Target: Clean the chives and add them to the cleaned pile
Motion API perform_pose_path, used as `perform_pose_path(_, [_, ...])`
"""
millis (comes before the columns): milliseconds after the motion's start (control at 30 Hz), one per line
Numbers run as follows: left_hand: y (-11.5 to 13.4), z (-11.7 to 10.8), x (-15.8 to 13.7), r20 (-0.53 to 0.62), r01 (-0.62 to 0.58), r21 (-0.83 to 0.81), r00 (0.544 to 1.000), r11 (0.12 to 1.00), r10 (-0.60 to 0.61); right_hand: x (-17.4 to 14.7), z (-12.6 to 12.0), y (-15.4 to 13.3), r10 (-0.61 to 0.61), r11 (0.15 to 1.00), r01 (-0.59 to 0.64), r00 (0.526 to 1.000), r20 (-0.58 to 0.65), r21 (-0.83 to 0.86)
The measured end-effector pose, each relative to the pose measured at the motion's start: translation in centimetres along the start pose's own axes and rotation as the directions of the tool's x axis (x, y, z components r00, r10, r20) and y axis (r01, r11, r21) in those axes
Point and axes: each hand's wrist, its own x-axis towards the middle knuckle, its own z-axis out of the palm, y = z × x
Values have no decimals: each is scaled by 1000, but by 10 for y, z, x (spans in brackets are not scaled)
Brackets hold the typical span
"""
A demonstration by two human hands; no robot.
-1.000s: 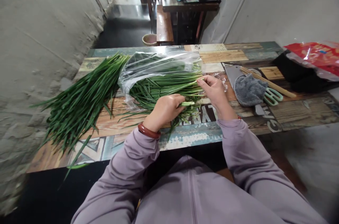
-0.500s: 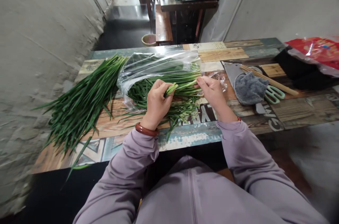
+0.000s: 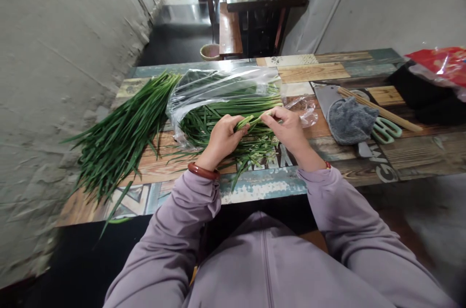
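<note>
I'm watching green stalks (image 3: pixel 244 122) above the table (image 3: pixel 269 186), the left hand (image 3: pixel 224 136) gripping them, the right hand (image 3: pixel 287 128) pinching their pale ends; how many, I can't quite tell. Loose scraps (image 3: pixel 260 150) are lying beneath, so some seems done; plenty seems left, filling the clear bag (image 3: pixel 196 85) behind. A leafy pile (image 3: pixel 127 138) is resting leftward.

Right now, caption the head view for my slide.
Left hand and right hand hold slender green stalks near a clear plastic bag.
</note>
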Motion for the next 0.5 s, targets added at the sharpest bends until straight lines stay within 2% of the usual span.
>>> perform_pose_path(333, [1,-4,0,17,53,-143,999,988,-51,2,1,6,-42,998,44,998,42,-46])
perform_pose_path(500, [0,-5,1,-21,56,-235,998,970,-63,3,0,12,-72,994,73,997,24,-81])
